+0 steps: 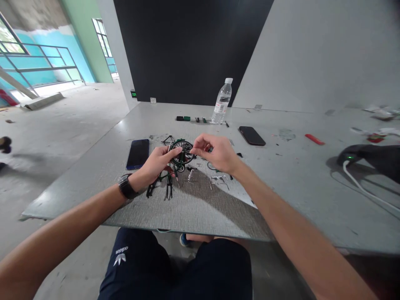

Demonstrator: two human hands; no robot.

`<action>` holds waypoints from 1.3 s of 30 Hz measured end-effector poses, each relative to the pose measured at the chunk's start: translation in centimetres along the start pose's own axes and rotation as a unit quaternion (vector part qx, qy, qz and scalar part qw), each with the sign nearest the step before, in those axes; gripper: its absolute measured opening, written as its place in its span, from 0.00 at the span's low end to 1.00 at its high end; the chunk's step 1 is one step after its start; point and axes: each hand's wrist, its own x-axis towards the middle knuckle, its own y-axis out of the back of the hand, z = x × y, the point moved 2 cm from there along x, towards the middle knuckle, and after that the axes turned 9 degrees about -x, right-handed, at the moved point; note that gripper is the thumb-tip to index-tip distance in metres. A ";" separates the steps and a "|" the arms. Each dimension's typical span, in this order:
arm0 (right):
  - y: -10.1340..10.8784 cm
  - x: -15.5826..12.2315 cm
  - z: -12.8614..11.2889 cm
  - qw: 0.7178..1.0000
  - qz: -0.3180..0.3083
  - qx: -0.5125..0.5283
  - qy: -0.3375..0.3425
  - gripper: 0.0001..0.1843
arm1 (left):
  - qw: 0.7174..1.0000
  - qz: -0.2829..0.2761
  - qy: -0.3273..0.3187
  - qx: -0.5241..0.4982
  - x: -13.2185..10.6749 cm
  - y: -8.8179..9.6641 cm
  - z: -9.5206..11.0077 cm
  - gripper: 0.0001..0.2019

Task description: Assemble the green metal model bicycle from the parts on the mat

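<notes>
My left hand is closed around a miniature bicycle wheel with a black tyre and thin spokes, its thumb near the hub. Green and black model parts sit right around the wheel; how they join is too small to tell. My right hand is beside the wheel's right rim, thumb and forefinger pinched together. Whatever lies in that pinch is too small to make out. Below my left hand are a black fork and a thin green frame piece. A second small wheel lies partly hidden under my right hand.
Small silver parts lie on the grey mat. A blue-black phone is at left, another phone at right. Behind stand a water bottle and green-black pieces. Farther right are a red object and a white cable.
</notes>
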 end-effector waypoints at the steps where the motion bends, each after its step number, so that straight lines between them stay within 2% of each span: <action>1: 0.0 0.0 0.0 1.000 0.002 -0.001 0.003 0.17 | 1.000 -0.001 0.000 0.000 0.0 0.0 0.0 0.21; 9: 0.3 0.0 -0.3 1.000 -0.010 0.001 -0.001 0.22 | 1.000 0.002 -0.004 -0.004 0.0 0.1 -0.1 0.21; 13: 1.1 0.1 0.9 0.999 -0.017 -0.026 -0.029 0.22 | 1.000 0.022 -0.011 -0.016 0.1 0.2 -0.1 0.20; 16: 1.6 0.1 2.0 0.990 -0.081 -0.112 -0.028 0.18 | 0.999 0.037 -0.011 -0.018 0.0 0.2 0.0 0.20; 20: 1.2 0.0 2.9 0.954 -0.203 -0.213 -0.055 0.11 | 0.999 0.034 -0.011 -0.017 -0.1 0.1 0.1 0.21; 23: 0.7 -0.1 3.1 0.936 -0.240 -0.246 -0.079 0.08 | 0.999 0.036 -0.011 -0.017 -0.1 0.0 0.1 0.20; 30: -0.2 -0.2 3.4 0.924 -0.250 -0.284 -0.063 0.07 | 0.999 0.045 -0.009 -0.011 0.0 0.0 0.1 0.19; 39: -0.3 -0.1 2.4 0.918 -0.257 -0.294 -0.073 0.06 | 0.999 0.048 -0.006 -0.009 -0.1 -0.1 0.3 0.19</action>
